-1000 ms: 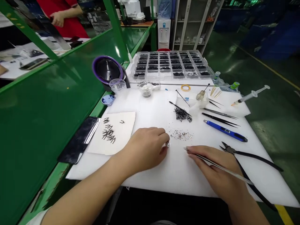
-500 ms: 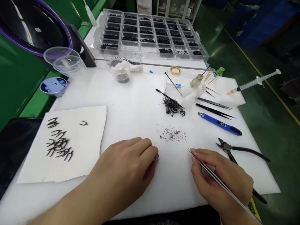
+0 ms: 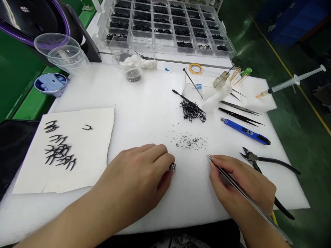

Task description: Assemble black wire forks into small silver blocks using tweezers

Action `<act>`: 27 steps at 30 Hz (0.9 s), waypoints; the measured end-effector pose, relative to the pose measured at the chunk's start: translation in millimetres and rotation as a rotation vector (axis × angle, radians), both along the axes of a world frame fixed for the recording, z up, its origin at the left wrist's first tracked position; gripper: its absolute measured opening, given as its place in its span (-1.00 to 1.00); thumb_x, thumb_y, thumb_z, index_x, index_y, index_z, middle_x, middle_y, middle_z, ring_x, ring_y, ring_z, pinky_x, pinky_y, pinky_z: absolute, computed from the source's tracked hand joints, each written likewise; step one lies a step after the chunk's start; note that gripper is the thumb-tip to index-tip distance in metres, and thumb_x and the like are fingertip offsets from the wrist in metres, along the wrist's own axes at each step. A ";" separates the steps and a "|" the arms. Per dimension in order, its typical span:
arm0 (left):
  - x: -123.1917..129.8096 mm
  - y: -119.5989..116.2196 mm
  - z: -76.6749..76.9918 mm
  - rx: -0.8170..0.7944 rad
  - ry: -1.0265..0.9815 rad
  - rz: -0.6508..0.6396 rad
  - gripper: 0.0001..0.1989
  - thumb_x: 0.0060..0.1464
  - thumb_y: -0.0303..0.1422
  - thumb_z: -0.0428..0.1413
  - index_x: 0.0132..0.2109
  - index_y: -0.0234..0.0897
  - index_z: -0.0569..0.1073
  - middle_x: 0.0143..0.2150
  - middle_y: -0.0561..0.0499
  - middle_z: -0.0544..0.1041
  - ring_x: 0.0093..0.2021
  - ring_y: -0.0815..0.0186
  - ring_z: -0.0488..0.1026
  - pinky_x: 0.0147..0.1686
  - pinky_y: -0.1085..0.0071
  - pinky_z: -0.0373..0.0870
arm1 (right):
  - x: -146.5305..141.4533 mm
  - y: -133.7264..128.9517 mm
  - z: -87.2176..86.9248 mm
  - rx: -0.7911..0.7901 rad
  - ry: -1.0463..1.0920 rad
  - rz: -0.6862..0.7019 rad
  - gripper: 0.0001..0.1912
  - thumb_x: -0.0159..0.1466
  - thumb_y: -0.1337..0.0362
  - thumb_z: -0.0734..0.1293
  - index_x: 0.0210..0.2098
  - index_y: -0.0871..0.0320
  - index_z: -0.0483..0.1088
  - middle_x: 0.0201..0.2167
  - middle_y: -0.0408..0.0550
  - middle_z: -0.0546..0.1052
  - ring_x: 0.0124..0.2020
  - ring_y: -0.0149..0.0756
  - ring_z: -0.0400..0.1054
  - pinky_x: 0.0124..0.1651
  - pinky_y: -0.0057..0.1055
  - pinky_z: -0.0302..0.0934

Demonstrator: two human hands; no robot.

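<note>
My left hand [image 3: 143,175] is closed over the white foam surface, its fingertips around a small shiny metallic piece [image 3: 172,167] that is mostly hidden. To its right, my right hand [image 3: 240,186] grips metal tweezers [image 3: 240,189], their tips pointing up and left toward the scattered tiny dark bits [image 3: 190,141]. Whether the tips hold anything is too small to tell. Beyond the bits lies a heap of small black forked parts [image 3: 191,111]. More black forked parts [image 3: 60,151] rest on a torn white sheet [image 3: 95,165] left of my left hand, one of them apart at the upper right.
At right lie flush cutters [image 3: 252,158], a blue utility knife [image 3: 245,131], other tweezers [image 3: 240,117] and a syringe [image 3: 292,81]. Behind stand a compartment box [image 3: 155,41] of black parts, a small glass bottle [image 3: 220,81], yellow tape [image 3: 195,68] and clear cups [image 3: 66,58].
The view has tilted slightly, so the tabletop things sit a little higher in the picture. Both hands keep nearly the same pose and hold; the tweezers look turned slightly.
</note>
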State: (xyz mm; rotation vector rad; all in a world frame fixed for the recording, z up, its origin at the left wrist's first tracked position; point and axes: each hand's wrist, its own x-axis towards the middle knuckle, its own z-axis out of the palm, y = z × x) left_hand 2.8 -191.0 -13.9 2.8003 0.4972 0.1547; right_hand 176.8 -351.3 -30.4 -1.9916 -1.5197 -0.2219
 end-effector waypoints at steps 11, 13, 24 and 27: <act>-1.4 -0.4 -1.1 -0.009 0.019 -0.003 -0.89 0.15 -0.37 0.03 -0.28 -0.18 0.46 -0.36 0.02 0.45 -0.40 0.24 0.40 -0.48 0.27 0.30 | 0.3 1.7 -1.8 0.002 0.041 -0.005 -0.77 0.18 0.46 0.41 -0.19 0.08 0.47 -0.26 -0.06 0.64 -0.29 -0.24 0.55 -0.18 -0.31 0.46; -0.8 -0.3 -1.0 -0.010 0.027 -0.004 -0.88 0.15 -0.38 0.02 -0.27 -0.18 0.46 -0.35 0.01 0.46 -0.40 0.25 0.40 -0.48 0.28 0.29 | 0.8 0.4 -3.8 0.013 0.046 -0.007 -0.75 0.18 0.46 0.41 -0.18 0.06 0.47 -0.25 -0.08 0.64 -0.28 -0.24 0.55 -0.17 -0.30 0.45; 0.1 -0.2 0.2 -0.029 0.030 0.002 -0.89 0.16 -0.38 0.03 -0.27 -0.18 0.46 -0.34 0.01 0.46 -0.39 0.25 0.39 -0.46 0.29 0.28 | 2.3 -2.0 -8.8 0.040 0.079 -0.006 -0.72 0.16 0.47 0.44 -0.14 0.09 0.48 -0.22 -0.10 0.63 -0.26 -0.29 0.53 -0.15 -0.34 0.42; -0.3 0.2 0.1 -0.036 0.036 0.003 -0.89 0.17 -0.38 0.03 -0.26 -0.19 0.46 -0.33 0.01 0.46 -0.38 0.24 0.39 -0.45 0.27 0.28 | 2.1 -1.5 -8.4 0.038 0.085 -0.004 -0.73 0.17 0.46 0.44 -0.15 0.09 0.48 -0.22 -0.10 0.62 -0.26 -0.29 0.53 -0.14 -0.33 0.42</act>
